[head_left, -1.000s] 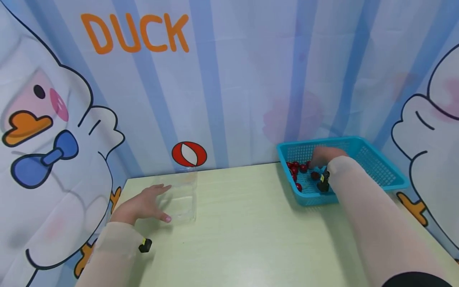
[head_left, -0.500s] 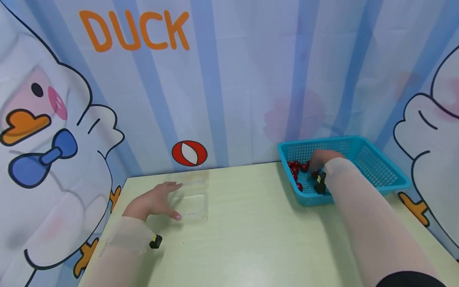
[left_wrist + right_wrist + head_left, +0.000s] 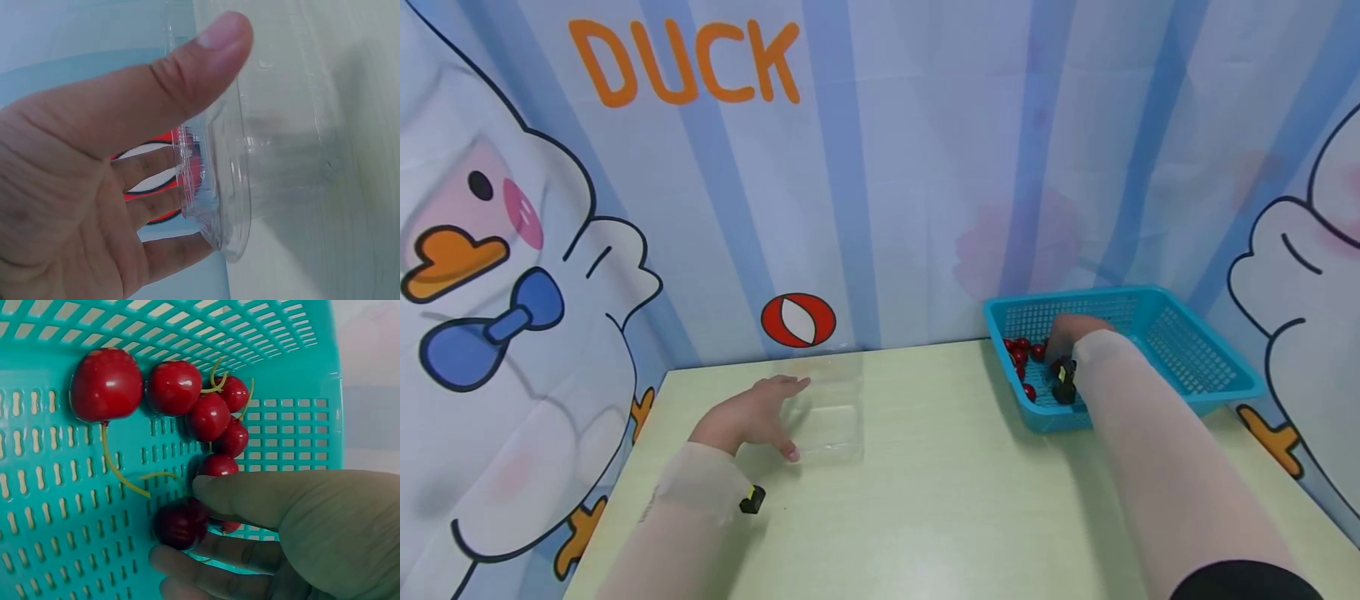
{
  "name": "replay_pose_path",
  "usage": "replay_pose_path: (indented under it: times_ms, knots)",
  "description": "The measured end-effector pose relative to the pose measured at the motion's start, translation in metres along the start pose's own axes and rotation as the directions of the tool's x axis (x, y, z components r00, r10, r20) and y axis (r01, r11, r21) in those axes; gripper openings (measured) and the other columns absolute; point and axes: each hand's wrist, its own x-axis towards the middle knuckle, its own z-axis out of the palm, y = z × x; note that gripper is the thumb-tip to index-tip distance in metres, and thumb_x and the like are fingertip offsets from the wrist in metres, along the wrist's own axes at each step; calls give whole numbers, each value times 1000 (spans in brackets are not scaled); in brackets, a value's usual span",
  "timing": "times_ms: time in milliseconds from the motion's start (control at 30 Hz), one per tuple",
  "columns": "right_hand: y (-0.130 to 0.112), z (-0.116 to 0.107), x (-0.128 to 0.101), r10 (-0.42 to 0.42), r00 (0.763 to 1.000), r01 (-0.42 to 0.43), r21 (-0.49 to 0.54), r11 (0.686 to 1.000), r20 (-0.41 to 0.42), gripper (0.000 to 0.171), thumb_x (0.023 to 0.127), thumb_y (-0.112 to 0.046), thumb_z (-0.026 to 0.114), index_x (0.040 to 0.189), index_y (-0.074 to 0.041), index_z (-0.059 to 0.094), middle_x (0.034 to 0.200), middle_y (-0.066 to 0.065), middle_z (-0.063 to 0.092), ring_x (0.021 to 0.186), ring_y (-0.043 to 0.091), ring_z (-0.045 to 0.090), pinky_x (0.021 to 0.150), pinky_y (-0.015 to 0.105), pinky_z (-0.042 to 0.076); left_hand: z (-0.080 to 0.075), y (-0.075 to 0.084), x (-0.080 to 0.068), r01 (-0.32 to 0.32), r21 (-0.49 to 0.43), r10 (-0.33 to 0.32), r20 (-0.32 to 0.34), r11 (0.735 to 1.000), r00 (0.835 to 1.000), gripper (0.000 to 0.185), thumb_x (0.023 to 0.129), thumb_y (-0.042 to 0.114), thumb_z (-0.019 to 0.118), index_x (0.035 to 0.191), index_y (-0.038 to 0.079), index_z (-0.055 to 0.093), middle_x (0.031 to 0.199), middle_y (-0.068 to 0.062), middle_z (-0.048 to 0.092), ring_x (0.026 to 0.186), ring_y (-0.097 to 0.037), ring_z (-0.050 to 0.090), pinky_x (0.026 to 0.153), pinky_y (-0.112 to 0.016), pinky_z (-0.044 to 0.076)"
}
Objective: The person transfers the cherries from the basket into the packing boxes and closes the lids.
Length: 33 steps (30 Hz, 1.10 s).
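Observation:
My left hand (image 3: pixel 751 417) holds the left side of a clear plastic box (image 3: pixel 837 410) on the table, its thumb at the near end and its fingers toward the far end. In the left wrist view, several fingertips reach the rim of the clear box (image 3: pixel 284 156), partly seen through the plastic. Over at the right, my right hand (image 3: pixel 1070 333) is down inside a turquoise basket (image 3: pixel 1210 350). Seen from the right wrist, its thumb and fingers pinch a dark red cherry (image 3: pixel 177 525). Several other cherries (image 3: pixel 107 386) with yellow-green stems lie around it.
The pale table (image 3: pixel 925 500) stretches between box and basket. A blue striped curtain (image 3: pixel 917 167) with printed ducks rises right behind the table's back edge. The basket's perforated walls (image 3: pixel 287 434) surround the right hand.
My left hand and the clear box have slid to the right along the table. The right hand has shifted slightly left inside the basket and closed in on the dark cherry.

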Motion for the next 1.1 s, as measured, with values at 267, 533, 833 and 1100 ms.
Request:
replay_pose_path:
  times_ms: [267, 533, 833, 1100]
  knots:
    - [2, 8, -7, -9, 1000, 9, 28, 1000, -3, 12, 98, -18, 84, 94, -6, 84, 104, 18, 74, 84, 29, 67, 65, 38, 62, 7, 13, 13, -14, 14, 15, -9, 1000, 1000, 124, 75, 26, 110, 178, 21, 41, 186, -14, 35, 173, -45, 29, 132, -73, 39]
    - [-7, -11, -6, -30, 1000, 30, -88, 996, 4, 15, 103, -23, 77, 97, -10, 82, 115, 19, 74, 93, 29, 66, 73, 40, 61, 9, 24, 16, 1, 28, 0, -14, 1000, 1000, 120, 75, 25, 109, 176, 21, 45, 185, -11, 38, 171, -43, 32, 130, -73, 44]
    - [-42, -46, -39, -170, 985, 171, 30, 985, -42, 15, 107, -15, 68, 99, -3, 69, 102, 17, 70, 79, 25, 64, 70, 39, 55, 8, 33, 20, 10, 38, -9, -22, 999, 1000, 121, 74, 28, 110, 176, 23, 45, 185, -10, 38, 172, -42, 32, 130, -73, 43]
    - [-98, -50, -63, -305, 947, 302, -52, 952, -102, 36, 106, -12, 62, 71, -17, 58, 68, -1, 47, 62, 17, 40, 64, 35, 44, 14, 35, 28, 22, 26, -21, -25, 999, 999, 122, 72, 28, 111, 176, 26, 46, 185, -8, 39, 171, -41, 35, 129, -73, 45]
